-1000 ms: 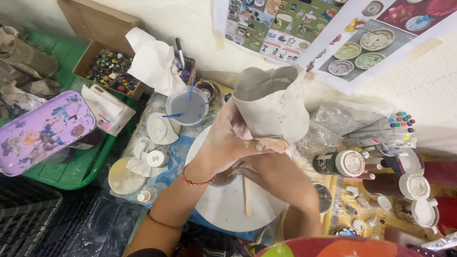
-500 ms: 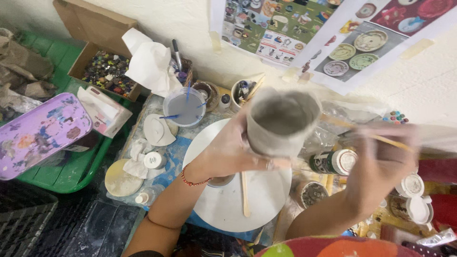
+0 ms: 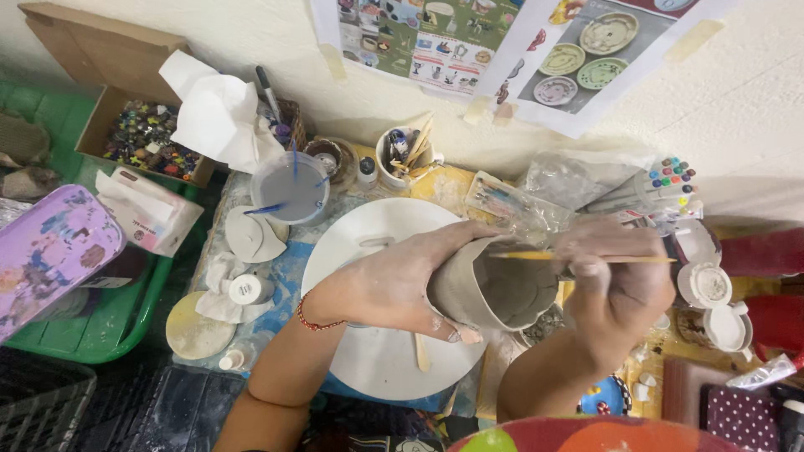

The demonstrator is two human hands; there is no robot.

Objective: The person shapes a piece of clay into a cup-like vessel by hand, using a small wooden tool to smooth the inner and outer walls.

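Two hands; one clay cup; one brush

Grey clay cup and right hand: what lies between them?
In the head view, a thin wooden-handled brush spans the gap from the right hand into the grey clay cup, which the left hand holds.

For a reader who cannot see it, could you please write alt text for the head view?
The left hand holds a grey clay cup tilted over a white round board, while the right hand holds a thin brush across its mouth.
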